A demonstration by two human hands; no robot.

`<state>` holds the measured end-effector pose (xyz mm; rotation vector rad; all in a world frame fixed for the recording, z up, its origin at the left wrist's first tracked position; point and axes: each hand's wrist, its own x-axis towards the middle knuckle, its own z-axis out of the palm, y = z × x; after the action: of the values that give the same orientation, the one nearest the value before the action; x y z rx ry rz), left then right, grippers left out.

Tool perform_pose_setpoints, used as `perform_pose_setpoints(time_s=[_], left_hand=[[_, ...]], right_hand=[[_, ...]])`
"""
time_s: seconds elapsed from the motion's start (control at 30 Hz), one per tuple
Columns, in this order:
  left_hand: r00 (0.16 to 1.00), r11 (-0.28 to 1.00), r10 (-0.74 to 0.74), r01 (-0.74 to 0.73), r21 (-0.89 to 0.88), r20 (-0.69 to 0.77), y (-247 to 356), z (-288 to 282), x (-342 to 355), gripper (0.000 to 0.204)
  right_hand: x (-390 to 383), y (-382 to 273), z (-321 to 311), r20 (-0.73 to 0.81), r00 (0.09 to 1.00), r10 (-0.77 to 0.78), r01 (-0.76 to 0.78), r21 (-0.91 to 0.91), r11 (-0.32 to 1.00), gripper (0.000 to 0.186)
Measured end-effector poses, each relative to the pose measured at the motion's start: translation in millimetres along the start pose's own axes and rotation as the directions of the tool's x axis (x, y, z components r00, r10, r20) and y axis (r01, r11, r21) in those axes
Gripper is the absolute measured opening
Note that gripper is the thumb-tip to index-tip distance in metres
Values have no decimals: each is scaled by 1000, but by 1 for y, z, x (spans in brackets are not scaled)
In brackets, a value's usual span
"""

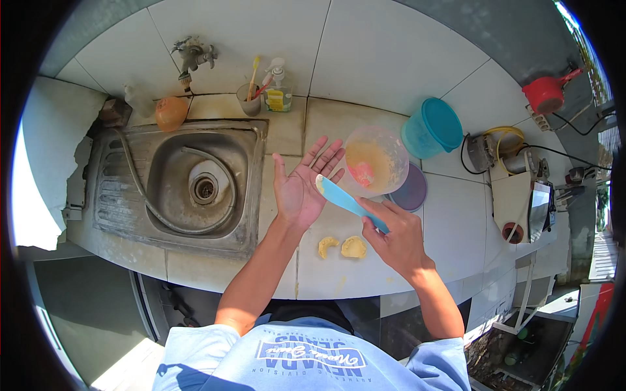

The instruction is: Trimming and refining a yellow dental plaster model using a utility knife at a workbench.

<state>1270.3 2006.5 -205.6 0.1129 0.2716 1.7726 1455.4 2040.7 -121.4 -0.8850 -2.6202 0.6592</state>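
Our left grip [302,190] is spread empty, palm up; our right grip [399,240] grasps the blue spatula [347,201], whose yellowish smear [320,181] could drop if tilted. Left of both lies the sink [120,195]; between them, nearer us, two yellow lumps [353,247]; beyond the right grip, a bowl [395,146] blocks forward reach.

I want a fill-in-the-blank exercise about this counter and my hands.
Your right hand grips a long, flat utensil coloured ____.
Your open left hand has its ____ facing up.
Exactly ____ pale-yellow, dough-like lumps lie on the white tiled counter.
The tall turquoise plastic container stands to the ____ of the round translucent bowl.
Missing words: blue; palm; two; right.
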Motion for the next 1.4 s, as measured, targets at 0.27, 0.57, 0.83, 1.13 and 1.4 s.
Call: perform_pose_setpoints(time_s=[0.27,0.57,0.83,1.13,1.4], left_hand=[[993,986,114,-113,-122,8,-10,0,-7,88],[962,903,269,-265,-338,-36,25,-30,-41,85],[878,848,417,-469,-247,-234,120,-110,-155,82],[850,865,402,-475,-163,-341,206,-157,-256,80],[795,810,488,-566,-151,-361,280,-171,-270,81]], right_hand=[[-35,-8,32,7,977,-214,202,-365,909,51],[-39,-26,41,-32,998,-45,41,-126,991,39],[54,-76,174,193,977,93,-148,292,945,32],[164,-88,408,233,938,255,-252,-42,967,32],[188,-83,422,273,934,231,-325,378,867,32]])
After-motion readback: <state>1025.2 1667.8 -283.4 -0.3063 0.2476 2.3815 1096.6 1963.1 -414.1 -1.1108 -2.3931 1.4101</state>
